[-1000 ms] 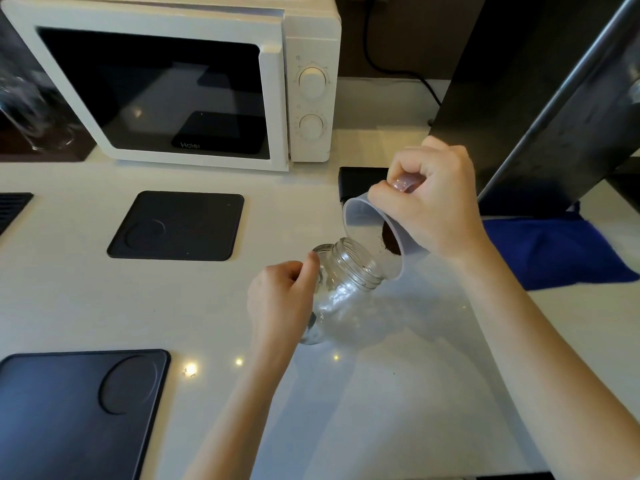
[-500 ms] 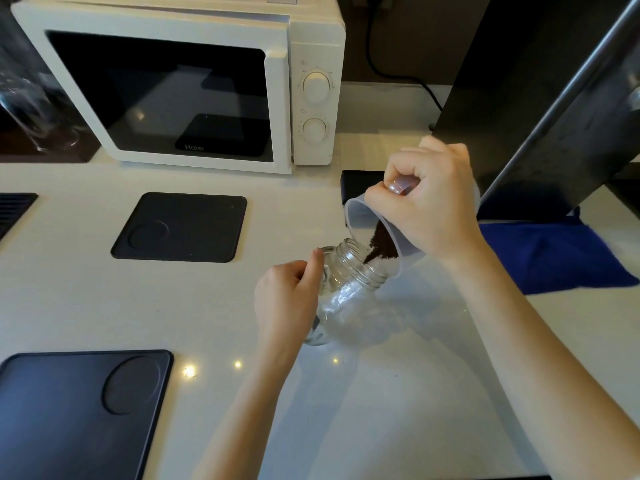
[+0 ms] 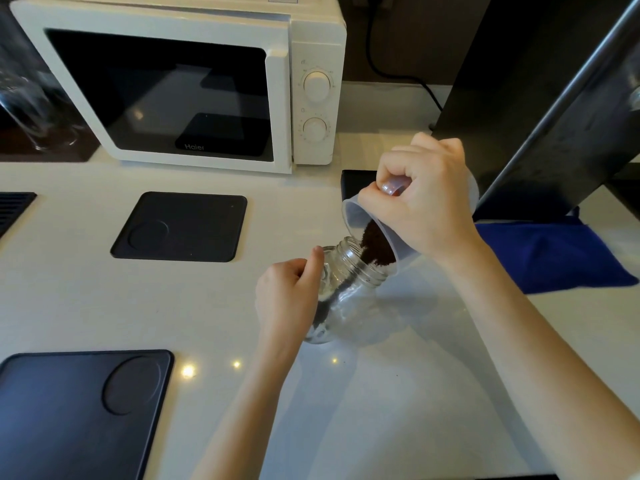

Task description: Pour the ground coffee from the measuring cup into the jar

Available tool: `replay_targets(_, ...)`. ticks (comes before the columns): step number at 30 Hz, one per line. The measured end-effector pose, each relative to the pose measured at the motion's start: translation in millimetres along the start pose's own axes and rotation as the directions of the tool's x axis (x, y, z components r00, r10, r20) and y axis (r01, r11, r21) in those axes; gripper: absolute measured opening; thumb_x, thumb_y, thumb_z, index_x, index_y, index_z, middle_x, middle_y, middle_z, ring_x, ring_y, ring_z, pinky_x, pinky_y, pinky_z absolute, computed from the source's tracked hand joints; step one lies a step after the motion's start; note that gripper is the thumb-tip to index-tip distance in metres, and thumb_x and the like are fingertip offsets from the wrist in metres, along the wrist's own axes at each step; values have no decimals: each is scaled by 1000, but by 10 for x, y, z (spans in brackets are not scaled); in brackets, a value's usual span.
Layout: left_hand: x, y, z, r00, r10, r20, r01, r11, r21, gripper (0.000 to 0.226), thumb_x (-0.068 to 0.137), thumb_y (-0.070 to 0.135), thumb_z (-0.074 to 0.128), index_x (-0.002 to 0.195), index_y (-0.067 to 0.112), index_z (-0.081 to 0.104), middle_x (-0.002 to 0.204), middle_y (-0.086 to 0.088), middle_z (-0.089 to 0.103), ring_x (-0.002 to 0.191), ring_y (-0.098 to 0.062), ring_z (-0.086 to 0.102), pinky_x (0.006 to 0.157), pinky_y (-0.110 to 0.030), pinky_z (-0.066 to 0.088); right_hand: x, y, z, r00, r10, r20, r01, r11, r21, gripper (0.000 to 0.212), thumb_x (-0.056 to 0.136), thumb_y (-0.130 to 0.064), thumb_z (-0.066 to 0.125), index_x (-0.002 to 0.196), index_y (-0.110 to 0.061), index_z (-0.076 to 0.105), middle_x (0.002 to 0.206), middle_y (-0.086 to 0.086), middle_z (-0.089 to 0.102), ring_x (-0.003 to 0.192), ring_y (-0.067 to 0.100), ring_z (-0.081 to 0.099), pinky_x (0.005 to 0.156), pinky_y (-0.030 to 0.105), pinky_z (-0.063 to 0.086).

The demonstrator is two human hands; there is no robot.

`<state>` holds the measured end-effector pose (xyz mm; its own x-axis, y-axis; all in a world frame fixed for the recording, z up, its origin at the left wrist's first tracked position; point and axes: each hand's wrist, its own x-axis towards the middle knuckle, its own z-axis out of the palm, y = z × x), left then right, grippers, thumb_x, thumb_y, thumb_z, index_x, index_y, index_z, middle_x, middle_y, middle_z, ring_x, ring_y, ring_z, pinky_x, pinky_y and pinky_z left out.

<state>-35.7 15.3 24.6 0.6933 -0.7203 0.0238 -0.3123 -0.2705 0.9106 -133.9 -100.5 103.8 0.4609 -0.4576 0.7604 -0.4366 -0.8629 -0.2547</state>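
Fingers of the right hand (image 3: 424,199) clench the handle of a translucent plastic measuring cup (image 3: 360,216), tipped steeply with its lip over a glass jar (image 3: 349,289). The left hand (image 3: 289,299) grasps the jar's side, tilting its mouth toward the cup, near the middle of the white worktop (image 3: 104,296). Dark ground coffee (image 3: 375,245) slides into the mouth; some already lies inside. To pour well, probably keep the lip inside the rim and tip slowly so grounds do not spill.

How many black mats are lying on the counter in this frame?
3 fully identifiable: one square mat in front of the microwave, one at the near left corner, one ribbed at the left edge. Others may be hidden.
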Motion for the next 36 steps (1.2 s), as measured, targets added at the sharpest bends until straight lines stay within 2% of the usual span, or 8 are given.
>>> replay_targets(4,4,0,11,1000,6,-3,-6,1000,-2,55,89,37,49,48,4,32,48,-7,23,47,-15,20,52,-32,20,10,-4,-24,1000,3,13,-3,1000,16,20,66,-11,66,50,-6,55,48,-2,48,57,25,49,66,47,43)
replay_targets(12,-8,-3,13,1000,-7,-16,7,999,-35,54,88,33,51,45,15,22,41,4,17,45,-14,17,52,-31,17,21,21,-40,1000,29,5,-29,999,23,20,66,-10,65,50,-7,53,49,-6,43,57,22,46,66,44,40)
replay_targets(20,-11,-10,30,1000,-24,-13,24,998,-51,56,88,32,50,44,17,20,33,2,18,41,-14,17,50,-30,16,14,9,-44,1000,2,10,-2,1000,6,20,66,-10,64,50,-6,53,47,1,48,57,25,47,66,46,42)
replay_targets(26,-6,-10,34,1000,-18,-19,17,999,-46,56,88,32,50,44,17,19,32,2,18,40,-14,17,47,-28,16,22,-6,-57,1000,-13,13,13,1000,27,22,68,-13,64,51,-8,52,51,-5,43,58,22,46,66,46,42)
replay_targets(29,-9,-19,31,1000,-15,-18,14,999,-53,59,89,31,50,41,18,19,29,2,20,35,-14,19,42,-23,13,22,-12,-52,1000,-13,9,13,1000,19,21,68,-12,64,51,-7,53,51,-5,43,57,23,46,65,46,42)
replay_targets(36,-11,-33,34,1000,-19,-24,18,998,-54,58,88,32,50,42,17,19,30,2,19,37,-14,19,41,-23,13,25,-19,-55,1000,-3,11,3,1000,-9,21,67,-12,66,50,-7,53,49,-5,43,58,22,46,65,44,41)
